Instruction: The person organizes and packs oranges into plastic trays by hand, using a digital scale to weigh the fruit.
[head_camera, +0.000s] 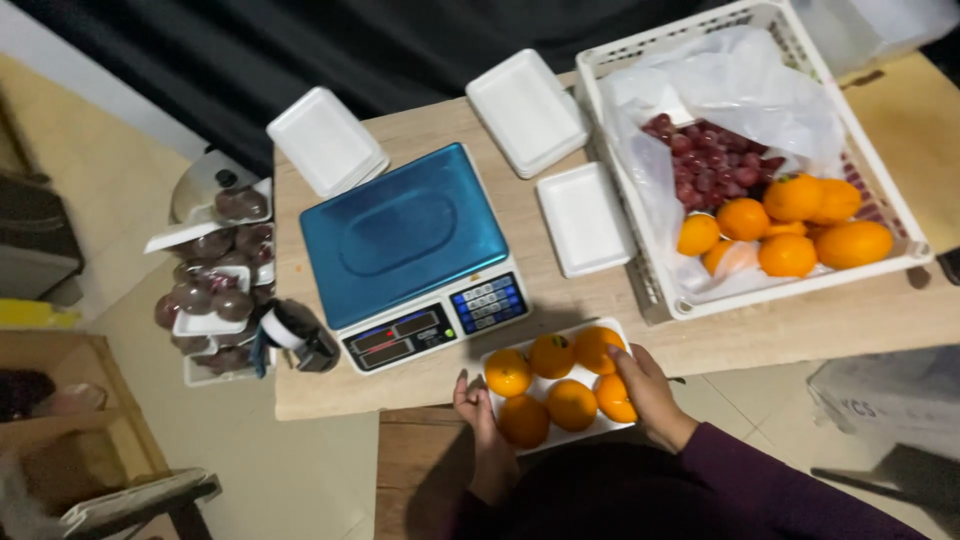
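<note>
Head view: white foam tray (622, 330) of six oranges (571, 404) is gripped at both ends by left hand (476, 404) and right hand (645, 388), at desk (790, 325) edge beside blue scale (404, 236); lift onto scale judged next.

1. Oranges on the white foam tray (622, 330): 6.
2. Oranges in the white crate (640, 260): roughly 7, some overlap.
3. Empty foam trays on table: 3.
4. Digital scale (405, 235): 1.
</note>
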